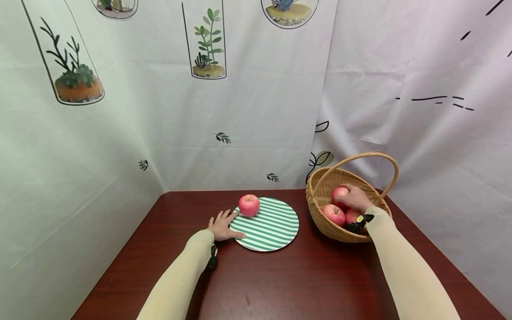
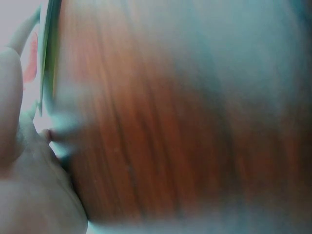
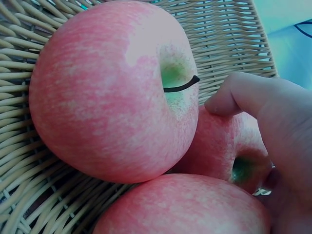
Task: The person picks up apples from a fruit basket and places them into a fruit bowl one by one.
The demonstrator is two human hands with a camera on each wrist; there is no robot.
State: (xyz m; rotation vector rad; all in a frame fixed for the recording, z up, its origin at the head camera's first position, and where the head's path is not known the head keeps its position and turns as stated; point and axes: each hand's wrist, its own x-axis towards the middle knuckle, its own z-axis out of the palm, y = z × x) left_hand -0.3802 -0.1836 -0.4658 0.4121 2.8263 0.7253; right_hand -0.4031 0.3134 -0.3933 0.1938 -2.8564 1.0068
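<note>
A round green-and-white striped placemat [image 1: 270, 229] lies on the table with a red apple [image 1: 249, 206] at its far left edge. My left hand [image 1: 221, 226] rests at the placemat's left rim, fingers spread, thumb over the edge. On the right, my right hand [image 1: 358, 199] reaches into a wicker basket [image 1: 325, 226] and grips a red apple [image 3: 217, 141] between thumb and fingers. Two other apples, one on the left [image 3: 112, 92] and one nearer the wrist [image 3: 180, 207], lie beside it in the basket. In the left wrist view, mostly blurred tabletop shows.
The basket's tall arched handle [image 1: 374, 154] rises over the right hand. Beneath everything is a dark red-brown wooden table [image 1: 280, 284]. White printed cloth [image 1: 248, 115] hangs behind the table and at both sides.
</note>
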